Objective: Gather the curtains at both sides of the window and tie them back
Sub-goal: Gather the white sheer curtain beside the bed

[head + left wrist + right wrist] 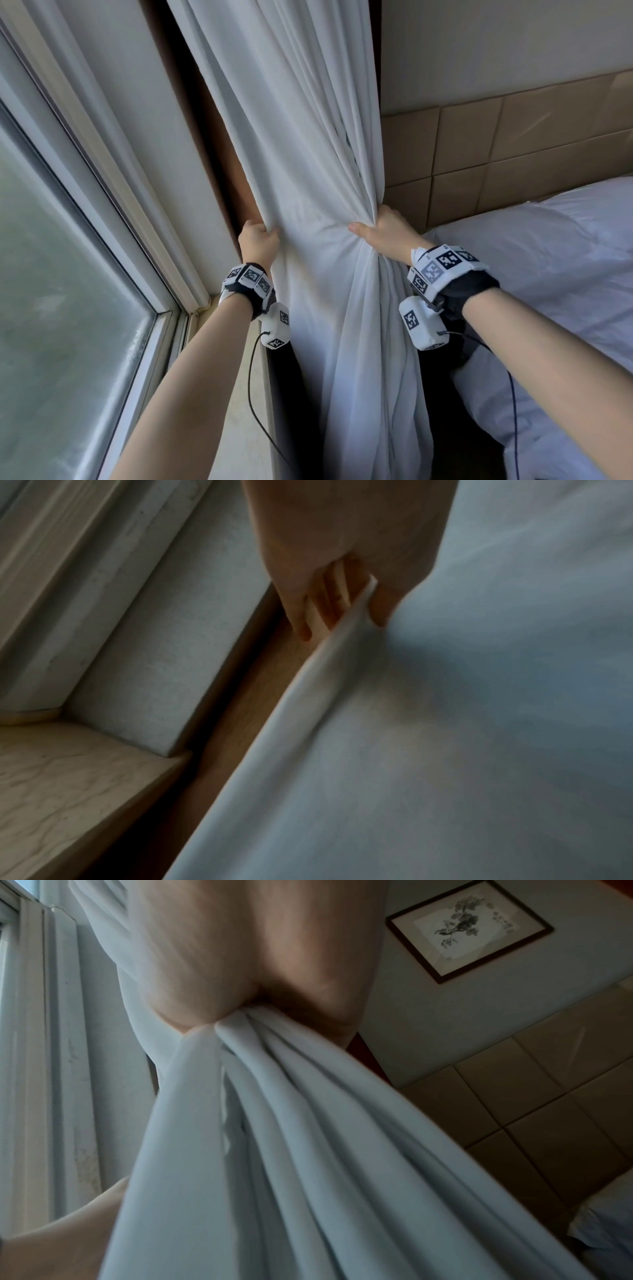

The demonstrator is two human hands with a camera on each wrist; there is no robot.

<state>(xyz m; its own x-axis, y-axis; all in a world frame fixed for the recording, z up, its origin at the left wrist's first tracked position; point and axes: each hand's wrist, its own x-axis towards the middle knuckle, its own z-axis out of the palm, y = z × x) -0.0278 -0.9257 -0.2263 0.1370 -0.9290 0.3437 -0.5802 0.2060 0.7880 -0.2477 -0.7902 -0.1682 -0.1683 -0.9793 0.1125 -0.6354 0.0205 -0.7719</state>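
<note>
A white curtain (301, 164) hangs at the right side of the window, in front of a brown wooden trim. My left hand (258, 240) grips its left edge, fingers curled behind the cloth and thumb in front; the left wrist view shows this left hand (342, 593) pinching the hem of the curtain (428, 750). My right hand (383, 229) clutches the bunched right part, where the folds draw together. In the right wrist view this right hand (240, 969) squeezes the gathered curtain (274, 1123), whose pleats fan out below. No tie-back shows.
The window pane (58, 308) and its white frame (113, 178) fill the left. A marble sill (61, 777) lies below. A bed with white bedding (548, 260) and a tan padded headboard (496, 150) stand close at the right. A framed picture (469, 928) hangs on the wall.
</note>
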